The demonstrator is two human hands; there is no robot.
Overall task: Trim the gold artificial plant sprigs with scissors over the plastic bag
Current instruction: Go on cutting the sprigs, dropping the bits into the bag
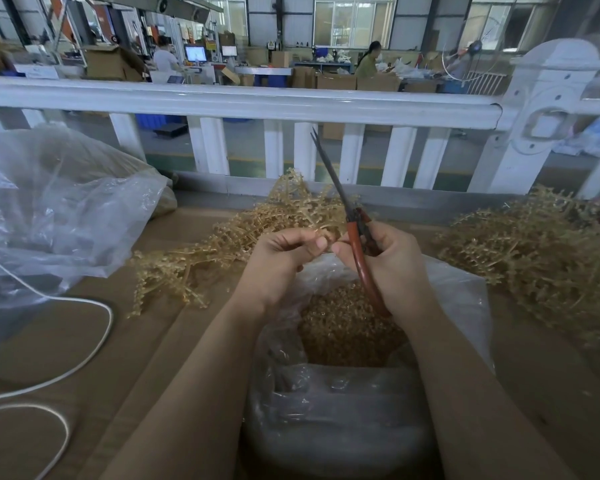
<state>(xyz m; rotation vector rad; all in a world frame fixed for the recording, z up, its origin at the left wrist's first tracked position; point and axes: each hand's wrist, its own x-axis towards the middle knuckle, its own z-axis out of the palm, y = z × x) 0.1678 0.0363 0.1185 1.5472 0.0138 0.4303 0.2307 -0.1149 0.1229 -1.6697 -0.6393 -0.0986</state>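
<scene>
My left hand (284, 258) pinches the stem end of a gold sprig (291, 206) that fans up and away toward the railing. My right hand (392, 261) grips red-handled scissors (355, 237), their dark blades pointing up and nearly closed. Both hands hover above an open clear plastic bag (465, 296) that holds a heap of gold trimmings (347, 327). A spread of gold sprigs (184, 268) lies on the brown tabletop to the left of my hands. A larger pile of gold sprigs (534, 258) sits at the right.
A big crumpled clear bag (56, 209) fills the left side. A white cord (84, 358) loops over the cardboard-covered table (136, 358). A white railing (243, 102) runs across behind the table. People work at benches far beyond it.
</scene>
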